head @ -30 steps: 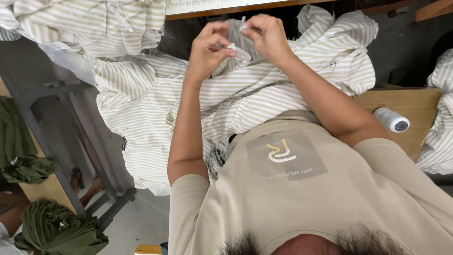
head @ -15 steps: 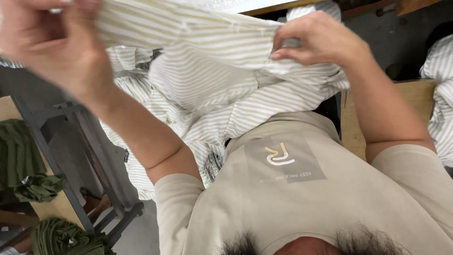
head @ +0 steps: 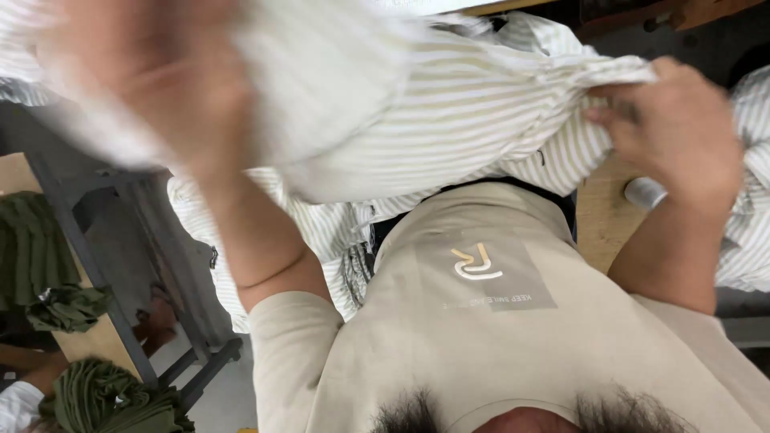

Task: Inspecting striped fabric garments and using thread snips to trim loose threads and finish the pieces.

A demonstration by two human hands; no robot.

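I hold a white and beige striped garment (head: 449, 112) stretched between both hands, just above my chest. My left hand (head: 144, 88) is close to the camera at the upper left, blurred, and grips one end of the cloth. At the right, my right hand (head: 682, 136) is clenched on the other end, bunching the fabric. More of the same striped cloth (head: 321, 232) hangs in a heap below the garment. My beige shirt (head: 481, 321) fills the lower middle of the view.
A grey thread spool (head: 646, 192) lies on a wooden surface (head: 601, 216) under my right wrist. A dark metal frame (head: 96, 265) stands at the left. Dark green garments (head: 48, 273) are piled at the far left and another green pile (head: 104, 397) lies at the lower left.
My hands have moved apart from the middle and pulled the striped garment wide. The left hand has come up close to the camera and the right hand has shifted right.
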